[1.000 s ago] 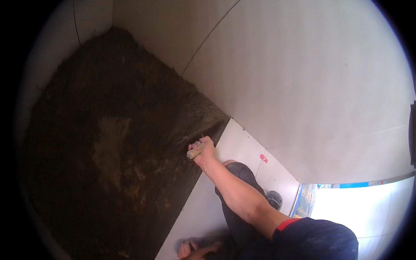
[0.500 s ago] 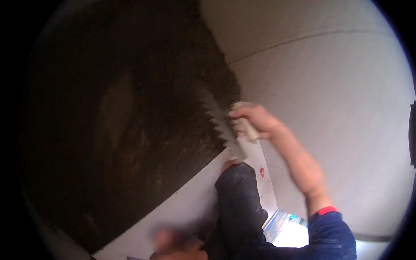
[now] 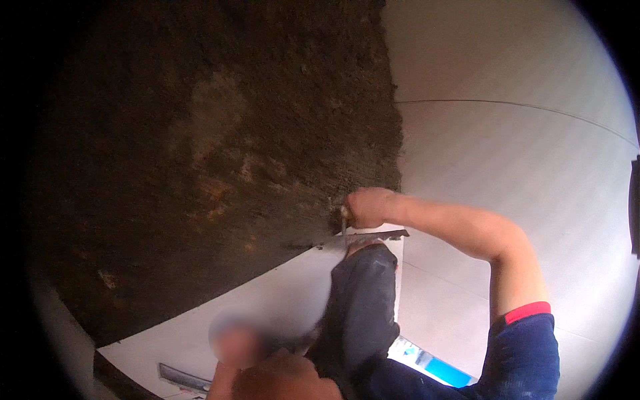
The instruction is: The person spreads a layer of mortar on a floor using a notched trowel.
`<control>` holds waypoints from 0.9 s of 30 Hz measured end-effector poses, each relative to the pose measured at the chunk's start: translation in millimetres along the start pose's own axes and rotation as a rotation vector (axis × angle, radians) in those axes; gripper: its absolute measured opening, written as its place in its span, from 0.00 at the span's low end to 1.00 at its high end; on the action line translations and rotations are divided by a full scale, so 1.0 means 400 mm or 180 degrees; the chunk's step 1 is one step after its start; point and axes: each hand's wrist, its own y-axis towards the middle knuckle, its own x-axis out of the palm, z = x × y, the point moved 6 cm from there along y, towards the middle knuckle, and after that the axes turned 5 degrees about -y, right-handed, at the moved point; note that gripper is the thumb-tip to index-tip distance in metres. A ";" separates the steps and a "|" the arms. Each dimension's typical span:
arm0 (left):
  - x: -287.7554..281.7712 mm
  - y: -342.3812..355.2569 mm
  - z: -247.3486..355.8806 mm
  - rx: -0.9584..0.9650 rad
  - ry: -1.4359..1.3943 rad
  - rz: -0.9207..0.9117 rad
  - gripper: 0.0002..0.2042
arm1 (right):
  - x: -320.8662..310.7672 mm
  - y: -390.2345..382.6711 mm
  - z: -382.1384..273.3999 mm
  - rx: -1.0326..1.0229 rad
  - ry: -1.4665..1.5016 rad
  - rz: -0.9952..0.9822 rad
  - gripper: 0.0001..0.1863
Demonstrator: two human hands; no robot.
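My right hand (image 3: 371, 207) is closed around the handle of a notched trowel (image 3: 390, 235). The grip is mostly hidden by the fingers. The trowel's blade shows as a narrow dark strip, nearly edge-on, just above my knee (image 3: 363, 283) in dark trousers. Right beside the hand is the lower right border of a rough brown mortar layer (image 3: 300, 147). My left hand (image 3: 237, 343) is a blurred patch at the bottom, and its fingers cannot be made out. Next to it a flat grey metal tool (image 3: 181, 377) is partly visible; whether the hand touches it, I cannot tell.
Large pale tiles (image 3: 507, 160) with thin joints cover the right side. A white slab (image 3: 267, 297) runs along the mortar's lower edge, under my leg. Behind the knee lies a blue and white item (image 3: 433, 367). Another dark strip (image 3: 120, 380) shows at lower left.
My right hand has turned the trowel: its toothed blade faced left before and now appears nearly edge-on, below the hand. The view has shifted, and more of the flat metal tool shows.
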 end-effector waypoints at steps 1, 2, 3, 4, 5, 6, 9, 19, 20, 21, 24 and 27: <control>0.021 -0.029 -0.023 -0.0039 0.0023 0.0046 0.05 | -0.008 -0.015 0.028 0.0175 -0.0020 0.0044 0.15; 0.027 -0.044 -0.033 -0.0084 0.0048 0.0049 0.05 | -0.013 -0.030 0.062 0.0336 -0.0012 0.0062 0.14; 0.035 -0.057 -0.036 -0.0121 0.0046 0.0003 0.05 | 0.016 -0.016 0.125 0.0565 -0.0226 0.0081 0.13; 0.018 -0.059 -0.027 -0.0149 0.0038 -0.0104 0.05 | 0.055 -0.014 0.199 0.0788 -0.0400 0.0059 0.13; 0.014 -0.056 -0.031 -0.0162 0.0059 -0.0147 0.04 | 0.067 -0.027 0.250 0.1038 -0.0402 -0.0081 0.13; 0.010 -0.050 -0.038 -0.0307 0.0003 -0.0386 0.04 | 0.075 -0.047 0.301 0.1316 -0.0412 -0.0203 0.13; 0.035 -0.045 -0.045 -0.0726 0.0044 -0.1111 0.04 | 0.128 -0.076 0.484 0.1578 -0.0573 0.0037 0.13; 0.020 -0.074 -0.053 -0.0373 0.0097 -0.0565 0.05 | 0.093 -0.075 0.399 0.0942 -0.1042 -0.0495 0.14; 0.031 -0.073 -0.058 -0.0335 0.0135 -0.0593 0.06 | 0.112 -0.074 0.424 0.1026 -0.0952 -0.0427 0.14; 0.035 -0.073 -0.057 -0.0322 0.0085 -0.0453 0.06 | 0.129 -0.076 0.451 0.1113 -0.0860 -0.0361 0.13; 0.007 -0.061 -0.035 -0.0320 0.0155 -0.0042 0.07 | 0.114 -0.043 0.438 0.1319 -0.0916 -0.0324 0.13; 0.016 -0.063 -0.040 -0.0122 0.0254 0.0101 0.07 | 0.131 -0.026 0.483 0.1543 -0.1044 -0.0179 0.13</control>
